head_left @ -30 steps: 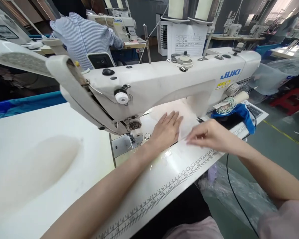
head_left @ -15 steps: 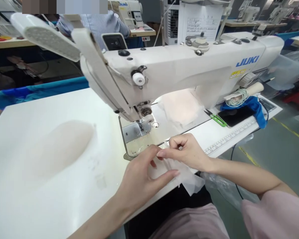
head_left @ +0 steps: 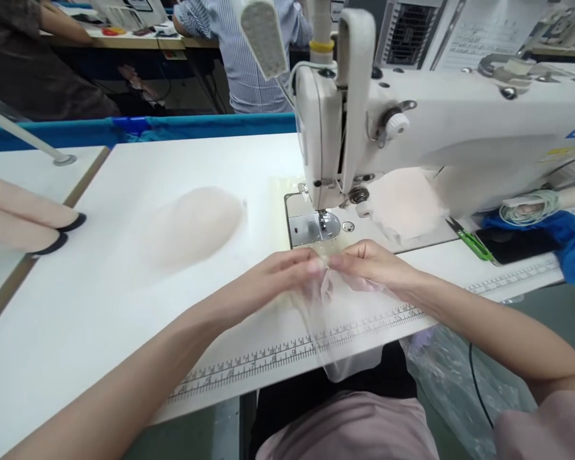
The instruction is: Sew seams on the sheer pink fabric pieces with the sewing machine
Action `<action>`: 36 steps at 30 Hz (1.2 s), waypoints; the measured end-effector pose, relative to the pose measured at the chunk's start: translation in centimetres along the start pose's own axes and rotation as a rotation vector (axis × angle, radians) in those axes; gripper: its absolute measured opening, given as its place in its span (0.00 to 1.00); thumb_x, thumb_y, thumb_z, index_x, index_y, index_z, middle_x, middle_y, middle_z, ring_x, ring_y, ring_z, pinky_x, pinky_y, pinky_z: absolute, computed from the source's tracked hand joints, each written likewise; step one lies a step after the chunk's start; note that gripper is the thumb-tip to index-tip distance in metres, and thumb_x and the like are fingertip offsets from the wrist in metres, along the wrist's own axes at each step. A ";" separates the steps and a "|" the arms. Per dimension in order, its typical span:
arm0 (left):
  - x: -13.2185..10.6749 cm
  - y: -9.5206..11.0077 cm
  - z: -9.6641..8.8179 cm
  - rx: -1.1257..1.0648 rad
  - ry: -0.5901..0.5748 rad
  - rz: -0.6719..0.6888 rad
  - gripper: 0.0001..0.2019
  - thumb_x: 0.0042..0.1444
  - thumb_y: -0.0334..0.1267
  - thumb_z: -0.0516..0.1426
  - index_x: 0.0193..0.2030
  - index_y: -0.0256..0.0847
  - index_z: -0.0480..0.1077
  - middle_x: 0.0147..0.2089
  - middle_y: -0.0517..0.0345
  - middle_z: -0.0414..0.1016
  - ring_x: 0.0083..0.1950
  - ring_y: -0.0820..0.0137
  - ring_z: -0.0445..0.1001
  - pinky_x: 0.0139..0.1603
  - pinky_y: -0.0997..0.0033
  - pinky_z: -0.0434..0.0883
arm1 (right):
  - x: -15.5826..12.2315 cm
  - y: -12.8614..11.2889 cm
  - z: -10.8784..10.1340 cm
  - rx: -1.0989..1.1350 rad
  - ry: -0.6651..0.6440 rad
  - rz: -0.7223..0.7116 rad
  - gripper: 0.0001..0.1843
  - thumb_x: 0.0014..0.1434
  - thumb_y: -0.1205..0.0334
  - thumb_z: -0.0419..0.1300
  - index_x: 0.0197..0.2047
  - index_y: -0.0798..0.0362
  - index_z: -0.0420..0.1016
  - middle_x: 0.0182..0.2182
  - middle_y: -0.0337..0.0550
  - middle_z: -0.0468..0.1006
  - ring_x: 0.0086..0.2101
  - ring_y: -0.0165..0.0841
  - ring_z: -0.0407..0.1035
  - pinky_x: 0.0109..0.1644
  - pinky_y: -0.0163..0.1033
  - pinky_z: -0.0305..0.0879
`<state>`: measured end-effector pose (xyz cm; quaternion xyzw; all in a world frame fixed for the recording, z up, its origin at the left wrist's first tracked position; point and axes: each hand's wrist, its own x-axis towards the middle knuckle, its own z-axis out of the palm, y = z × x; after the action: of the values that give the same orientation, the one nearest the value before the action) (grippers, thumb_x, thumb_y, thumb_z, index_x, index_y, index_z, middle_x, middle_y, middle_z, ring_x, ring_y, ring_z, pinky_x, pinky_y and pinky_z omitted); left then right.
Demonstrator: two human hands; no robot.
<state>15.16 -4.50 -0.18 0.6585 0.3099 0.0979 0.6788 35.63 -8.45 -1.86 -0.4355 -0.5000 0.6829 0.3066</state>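
So both hands are basically meeting in the middle here. The left hand [head_left: 275, 279] and right hand [head_left: 377, 265] are each pinched on a piece of sheer fabric [head_left: 339, 361], fingertips nearly touching, though the left fingertips are a bit blurry. The fabric's long axis runs from the pinch back toward the person, and the loose end droops over the front edge of the worktop [head_left: 124, 306].

The presser foot [head_left: 322, 222] of the sewing machine [head_left: 460, 121] is just beyond the fingertips, on the side away from the person. I'd call it about even which hand is nearer, maybe a hair closer to the left. The pinched end is the one facing it.

More pale fabric [head_left: 405, 203] lies under the machine arm, past the right hand, with green snips [head_left: 476, 245] off to its right.

Container-wise, there's just some clear plastic [head_left: 469, 374], maybe a bag, down below the right arm. Something purplish shows near it, but I can't tell if it's inside.
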 end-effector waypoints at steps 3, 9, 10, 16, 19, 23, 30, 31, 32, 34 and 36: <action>1.0 0.0 0.6 0.043 0.085 0.078 0.11 0.56 0.46 0.60 0.33 0.41 0.68 0.31 0.61 0.72 0.35 0.70 0.72 0.36 0.71 0.69 | 0.7 -0.2 -0.3 -0.055 -0.013 -0.010 0.32 0.55 0.41 0.62 0.14 0.54 0.58 0.10 0.28 0.58 0.14 0.19 0.49 0.20 0.33 0.41; 1.6 -0.8 0.6 0.228 0.273 0.159 0.09 0.57 0.42 0.59 0.31 0.41 0.66 0.18 0.70 0.61 0.19 0.77 0.61 0.20 0.77 0.59 | 1.3 -1.5 -3.0 -0.360 -0.081 -0.110 0.15 0.57 0.50 0.64 0.27 0.54 0.75 0.19 0.30 0.67 0.21 0.21 0.57 0.25 0.31 0.50; 1.7 -0.9 0.7 0.282 0.310 0.177 0.08 0.57 0.41 0.59 0.31 0.41 0.66 0.17 0.71 0.58 0.18 0.78 0.59 0.20 0.77 0.58 | 1.4 -1.9 -3.5 -0.427 -0.096 -0.116 0.11 0.56 0.52 0.65 0.33 0.52 0.78 0.23 0.31 0.71 0.22 0.21 0.57 0.26 0.31 0.51; 2.1 -1.7 1.1 0.618 0.526 0.324 0.06 0.59 0.38 0.58 0.33 0.42 0.65 0.17 0.74 0.52 0.18 0.79 0.59 0.21 0.79 0.57 | 1.8 -3.4 -4.2 -0.578 -0.128 -0.017 0.11 0.54 0.54 0.65 0.40 0.50 0.77 0.28 0.33 0.76 0.18 0.19 0.58 0.22 0.30 0.53; 2.3 -2.7 1.1 0.762 0.623 0.393 0.06 0.62 0.39 0.56 0.35 0.42 0.64 0.16 0.75 0.54 0.18 0.79 0.62 0.21 0.80 0.57 | 1.9 -2.7 -3.9 -0.493 -0.049 -0.046 0.08 0.56 0.56 0.63 0.36 0.53 0.75 0.19 0.31 0.71 0.19 0.23 0.65 0.24 0.30 0.60; 2.3 -3.8 0.9 0.970 0.689 0.540 0.07 0.65 0.39 0.53 0.36 0.41 0.65 0.18 0.71 0.66 0.17 0.80 0.63 0.21 0.80 0.58 | 1.7 -1.0 -3.2 -0.523 0.079 -0.211 0.05 0.58 0.61 0.62 0.33 0.53 0.74 0.24 0.35 0.76 0.26 0.27 0.72 0.31 0.32 0.69; 2.3 -4.1 0.9 1.075 0.684 0.627 0.07 0.66 0.37 0.51 0.38 0.40 0.67 0.22 0.66 0.73 0.20 0.78 0.68 0.23 0.80 0.63 | 1.5 0.6 -2.4 -0.749 0.216 -0.525 0.04 0.59 0.64 0.60 0.40 0.52 0.72 0.21 0.31 0.71 0.22 0.23 0.65 0.27 0.29 0.64; 2.2 -4.1 1.0 1.072 0.688 0.623 0.07 0.66 0.37 0.51 0.38 0.40 0.67 0.22 0.66 0.73 0.20 0.78 0.68 0.22 0.79 0.63 | 1.5 0.7 -2.3 -0.746 0.221 -0.536 0.05 0.59 0.64 0.60 0.40 0.52 0.72 0.21 0.31 0.70 0.21 0.23 0.65 0.26 0.29 0.64; 2.2 -4.1 1.0 1.069 0.691 0.617 0.07 0.66 0.37 0.51 0.38 0.41 0.67 0.22 0.67 0.73 0.20 0.78 0.68 0.22 0.79 0.63 | 1.5 0.7 -2.3 -0.742 0.226 -0.544 0.04 0.59 0.64 0.60 0.40 0.52 0.71 0.21 0.31 0.70 0.21 0.23 0.65 0.26 0.29 0.63; 2.2 -4.1 1.0 1.060 0.695 0.602 0.07 0.66 0.37 0.51 0.37 0.41 0.67 0.21 0.67 0.72 0.20 0.78 0.67 0.22 0.79 0.62 | 1.5 0.8 -2.3 -0.736 0.234 -0.548 0.04 0.60 0.63 0.60 0.40 0.51 0.71 0.22 0.31 0.71 0.22 0.23 0.65 0.25 0.28 0.63; 2.1 -4.2 1.1 1.054 0.699 0.592 0.08 0.66 0.38 0.51 0.37 0.41 0.67 0.20 0.67 0.71 0.19 0.78 0.67 0.21 0.80 0.61 | 1.5 0.9 -2.3 -0.728 0.233 -0.541 0.04 0.60 0.63 0.60 0.39 0.51 0.71 0.23 0.32 0.73 0.23 0.24 0.66 0.25 0.28 0.63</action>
<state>16.27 -4.70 -4.85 0.8866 0.3238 0.3218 0.0740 37.05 -6.52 -3.41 -0.4425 -0.7650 0.3052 0.3548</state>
